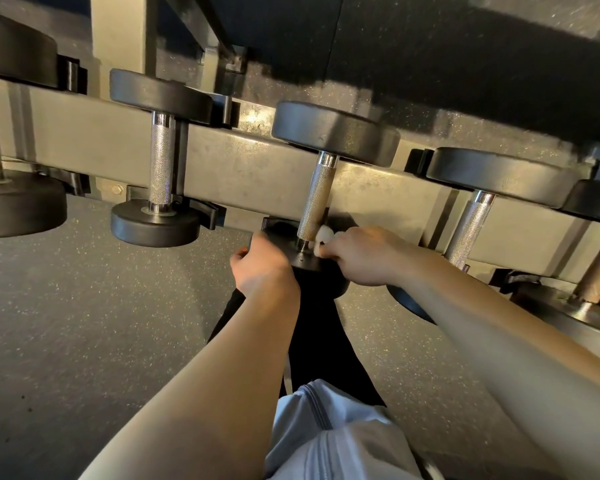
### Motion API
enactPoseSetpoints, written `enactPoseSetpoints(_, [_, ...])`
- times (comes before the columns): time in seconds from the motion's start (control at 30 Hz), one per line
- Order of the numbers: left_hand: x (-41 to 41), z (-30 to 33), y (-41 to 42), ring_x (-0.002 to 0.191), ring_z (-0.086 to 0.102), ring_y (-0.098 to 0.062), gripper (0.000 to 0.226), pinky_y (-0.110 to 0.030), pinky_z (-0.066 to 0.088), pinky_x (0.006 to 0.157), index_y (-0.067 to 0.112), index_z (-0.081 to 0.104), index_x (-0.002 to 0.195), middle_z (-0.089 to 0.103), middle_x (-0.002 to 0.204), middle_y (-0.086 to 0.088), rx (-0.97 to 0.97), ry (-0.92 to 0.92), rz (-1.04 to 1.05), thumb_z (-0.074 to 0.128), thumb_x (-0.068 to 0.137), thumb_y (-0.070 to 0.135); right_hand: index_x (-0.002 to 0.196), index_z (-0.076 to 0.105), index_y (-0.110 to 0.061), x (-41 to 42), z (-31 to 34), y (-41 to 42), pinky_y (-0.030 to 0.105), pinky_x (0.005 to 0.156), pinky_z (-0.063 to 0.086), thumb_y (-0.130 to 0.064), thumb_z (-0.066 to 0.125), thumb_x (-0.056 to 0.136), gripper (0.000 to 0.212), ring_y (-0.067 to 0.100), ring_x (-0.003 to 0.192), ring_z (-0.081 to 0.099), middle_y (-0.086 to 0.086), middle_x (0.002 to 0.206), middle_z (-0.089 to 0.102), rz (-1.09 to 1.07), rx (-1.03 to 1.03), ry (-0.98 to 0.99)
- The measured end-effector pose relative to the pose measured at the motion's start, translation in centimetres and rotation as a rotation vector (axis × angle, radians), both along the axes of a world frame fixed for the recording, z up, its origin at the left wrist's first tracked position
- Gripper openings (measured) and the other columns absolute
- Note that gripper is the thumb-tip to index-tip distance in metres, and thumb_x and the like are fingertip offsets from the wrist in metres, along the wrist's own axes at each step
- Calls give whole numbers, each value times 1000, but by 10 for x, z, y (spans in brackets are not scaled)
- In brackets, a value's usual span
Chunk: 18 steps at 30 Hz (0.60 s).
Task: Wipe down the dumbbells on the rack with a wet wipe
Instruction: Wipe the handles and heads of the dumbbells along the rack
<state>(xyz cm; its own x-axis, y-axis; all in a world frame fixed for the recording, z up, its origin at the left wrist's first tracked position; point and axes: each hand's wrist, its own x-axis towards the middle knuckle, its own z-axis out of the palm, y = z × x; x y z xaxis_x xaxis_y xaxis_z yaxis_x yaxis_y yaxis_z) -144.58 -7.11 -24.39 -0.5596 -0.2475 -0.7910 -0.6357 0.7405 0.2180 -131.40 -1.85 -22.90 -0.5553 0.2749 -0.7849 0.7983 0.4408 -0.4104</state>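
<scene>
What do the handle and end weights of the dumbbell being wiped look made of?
Handle: bare metal by its silvery shine, knurled in the middle, polished smooth at the collars. End weights: matte black, dull sheen, probably rubber or urethane coating; the core is hidden.

No readable text, number, brand or sign anywhere, black rubber dumbbell heads show plain faces, knurled steel handles unmarked, grey metal rack beam behind the handles bears no label
</scene>
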Motion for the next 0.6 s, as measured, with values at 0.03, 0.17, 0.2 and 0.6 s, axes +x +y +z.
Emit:
enactPoseSetpoints(0.03, [1,0,0,94,57,-26,27,-41,47,97,28,55,105,61,102,-4,2,5,0,58,79,36,128,52,-32,-2,6,-2,31,68,38,-16,40,93,40,25,96,58,3,102,56,32,27,15])
enactPoseSetpoints(0.17, [2,0,0,93,59,-28,29,-42,48,95,26,57,105,63,103,-5,8,6,15,57,78,36,122,51,-23,-15,18,-2,31,65,39,-14,39,92,34,28,89,60,5,101,58,165,196,101])
enactPoseSetpoints(0.2, [2,0,0,92,59,-29,26,-43,48,95,26,55,102,63,102,-6,14,0,23,57,78,35,122,51,-22,-17,17,-1,31,65,37,-13,39,92,34,28,90,60,5,102,58,177,212,112])
enactPoseSetpoints(0.6, [1,1,2,89,61,-29,26,-44,50,92,32,53,90,58,84,0,0,-22,36,60,66,39,143,24,-45,-24,9,0,32,70,39,-15,33,98,56,25,101,58,5,117,55,120,201,34])
